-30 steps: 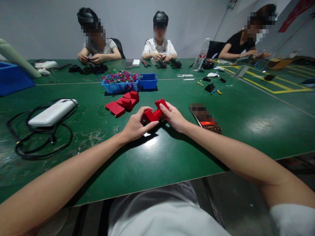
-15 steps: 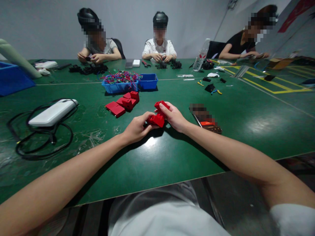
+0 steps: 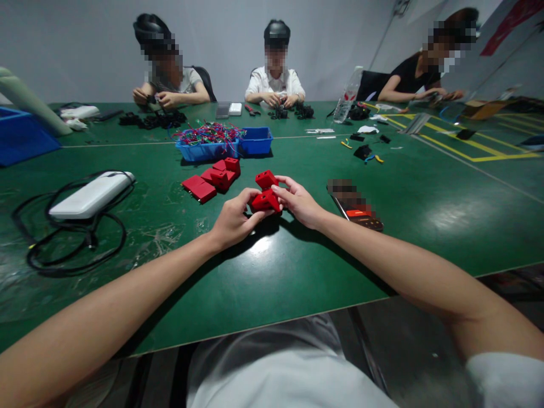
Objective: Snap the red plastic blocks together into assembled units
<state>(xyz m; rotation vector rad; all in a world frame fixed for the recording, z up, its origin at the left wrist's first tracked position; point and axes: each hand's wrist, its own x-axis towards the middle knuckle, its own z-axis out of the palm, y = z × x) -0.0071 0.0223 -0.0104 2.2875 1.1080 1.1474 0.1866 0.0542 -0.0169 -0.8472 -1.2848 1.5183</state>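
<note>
A: Nearest, what are the hands doing?

B: Both meet just above the green table, near its middle. The left hand is curled around the lower red block, thumb on its near side. The right hand pinches the same cluster from the right, fingertips touching the upper red block.

A: What has changed in the last second?

B: A second ago the red pieces lay in a stepped line rising to the right, the upper one over the right-hand fingers. Now the upper block sits further left, almost directly above the lower one. I judge the two pieces are being turned against each other, as in fitting them together, and are not yet seated.

A: Which way does the thing point?

B: The pair's long axis now runs nearly upright, leaning a little away from the person. Which face carries an opening I cannot tell.

A: And beyond?

B: Just past the hands, to the left, lies a pile of red parts; right of the hands, a blurred flat object. Further off stands a blue tray holding coloured wires. Three people work at the far edge.
</note>
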